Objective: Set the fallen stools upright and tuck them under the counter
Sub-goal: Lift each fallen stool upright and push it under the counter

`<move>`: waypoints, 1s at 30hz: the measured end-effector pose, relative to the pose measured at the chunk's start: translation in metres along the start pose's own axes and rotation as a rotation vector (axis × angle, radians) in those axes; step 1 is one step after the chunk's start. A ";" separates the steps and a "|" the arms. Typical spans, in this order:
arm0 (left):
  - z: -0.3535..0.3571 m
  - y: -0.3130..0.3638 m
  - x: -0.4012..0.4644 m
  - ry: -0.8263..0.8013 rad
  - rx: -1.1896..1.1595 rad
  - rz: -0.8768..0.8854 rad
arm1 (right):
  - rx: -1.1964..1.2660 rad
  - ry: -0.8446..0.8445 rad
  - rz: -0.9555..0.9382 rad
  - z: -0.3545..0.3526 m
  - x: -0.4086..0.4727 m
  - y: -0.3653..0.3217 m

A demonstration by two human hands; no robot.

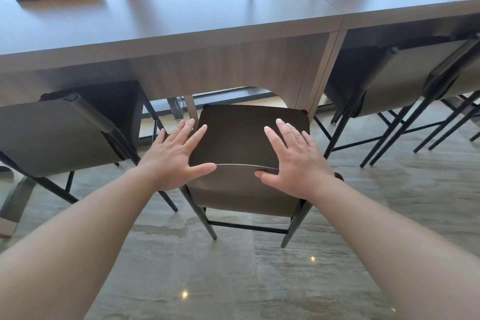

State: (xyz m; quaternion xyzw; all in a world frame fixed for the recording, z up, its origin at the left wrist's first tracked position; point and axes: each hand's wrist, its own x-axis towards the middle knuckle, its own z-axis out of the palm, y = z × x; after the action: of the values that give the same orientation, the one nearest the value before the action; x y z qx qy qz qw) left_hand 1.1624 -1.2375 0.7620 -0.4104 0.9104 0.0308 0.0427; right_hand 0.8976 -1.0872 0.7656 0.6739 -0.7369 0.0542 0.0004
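Stool upright at counter, left hand, right hand spread.

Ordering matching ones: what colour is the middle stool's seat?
Dark brown seat, seen in the head view.

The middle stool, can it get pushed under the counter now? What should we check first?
1. Middle stool standing upright on its legs: ok.
2. Left hand and right hand both open by the backrest, thumbs at its top edge: ok. Firm contact: cannot tell.
3. Seat lower than the counter edge: ok, its front sits below the arch.
4. Lined up with the gap between the left stool and the counter's support panel: ok, though the right corner looks close to the panel.
5. Floor under the counter free of obstacles: cannot tell, mostly hidden.
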 end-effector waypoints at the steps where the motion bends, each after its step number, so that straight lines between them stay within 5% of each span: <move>1: 0.000 -0.001 0.000 -0.005 0.001 0.003 | 0.008 -0.011 0.002 0.000 0.002 -0.001; 10: -0.007 -0.018 -0.016 -0.086 0.013 -0.004 | 0.061 -0.006 -0.049 0.006 0.005 -0.022; 30: 0.017 -0.028 -0.108 0.039 -0.029 -0.007 | -0.051 0.070 -0.054 0.000 -0.068 -0.087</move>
State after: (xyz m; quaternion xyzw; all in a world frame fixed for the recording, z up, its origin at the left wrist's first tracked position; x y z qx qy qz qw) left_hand 1.2552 -1.1738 0.7553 -0.4147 0.9090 0.0357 0.0192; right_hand 0.9902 -1.0267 0.7678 0.6910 -0.7190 0.0591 0.0449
